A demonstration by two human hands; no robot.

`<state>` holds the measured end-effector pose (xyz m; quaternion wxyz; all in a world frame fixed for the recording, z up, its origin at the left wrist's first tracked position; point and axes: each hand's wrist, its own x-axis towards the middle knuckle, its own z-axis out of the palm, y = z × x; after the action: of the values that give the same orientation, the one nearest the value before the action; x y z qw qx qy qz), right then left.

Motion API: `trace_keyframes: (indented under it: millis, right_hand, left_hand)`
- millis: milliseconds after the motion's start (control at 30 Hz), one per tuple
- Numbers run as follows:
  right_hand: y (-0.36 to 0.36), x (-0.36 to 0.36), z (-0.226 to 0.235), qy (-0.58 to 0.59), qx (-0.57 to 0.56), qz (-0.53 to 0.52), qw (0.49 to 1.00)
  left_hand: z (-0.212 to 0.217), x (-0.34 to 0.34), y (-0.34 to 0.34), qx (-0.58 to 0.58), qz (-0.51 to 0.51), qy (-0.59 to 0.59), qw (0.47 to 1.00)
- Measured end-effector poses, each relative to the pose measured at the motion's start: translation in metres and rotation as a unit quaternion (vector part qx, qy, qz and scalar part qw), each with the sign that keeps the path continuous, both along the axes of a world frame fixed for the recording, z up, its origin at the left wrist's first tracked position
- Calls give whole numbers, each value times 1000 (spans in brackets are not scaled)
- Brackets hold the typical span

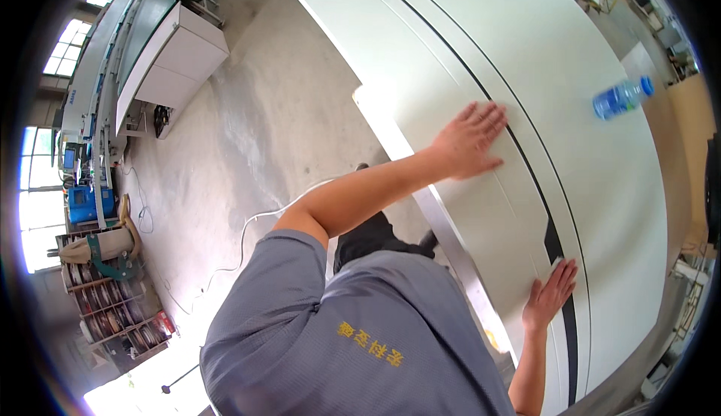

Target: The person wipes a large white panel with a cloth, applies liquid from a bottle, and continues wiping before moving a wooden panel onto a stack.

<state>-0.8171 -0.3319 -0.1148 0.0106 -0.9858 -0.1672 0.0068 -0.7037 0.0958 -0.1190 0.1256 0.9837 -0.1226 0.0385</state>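
The wide fisheye view looks steeply down from the person's head, close above the grey short-sleeved shirt (360,318), taking in the long flat white panel (608,198) beyond its left edge.

Shirt (443,318): grey, short-sleeved, fine textured knit, creased around the armpit. Left sleeve (263,284) loose, plain hem ending above the elbow. Marking (370,345) on the torso: one short line of yellow characters, upside down as seen here, slightly slanted. Trousers (379,239) black, only a patch showing past the shirt. Both forearms bare below the sleeves. Hands (473,142) (550,296) bare too.
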Motion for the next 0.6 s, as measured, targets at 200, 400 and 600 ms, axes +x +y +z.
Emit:
trace_keyframes:
  millis: [200, 400, 600]
  right_hand:
    - [103, 35, 1, 9, -3, -14, 1000]
    - [228, 81, 2, 0, 20, -49, 999]
    - [418, 184, -1, 21, 46, 65, 997]
  left_hand:
    - [-16, 81, 209, 21, 149, -32, 988]
    - [-12, 169, 436, 75, 249, 8, 966]
    - [-73, 150, 799, -113, 410, 32, 905]
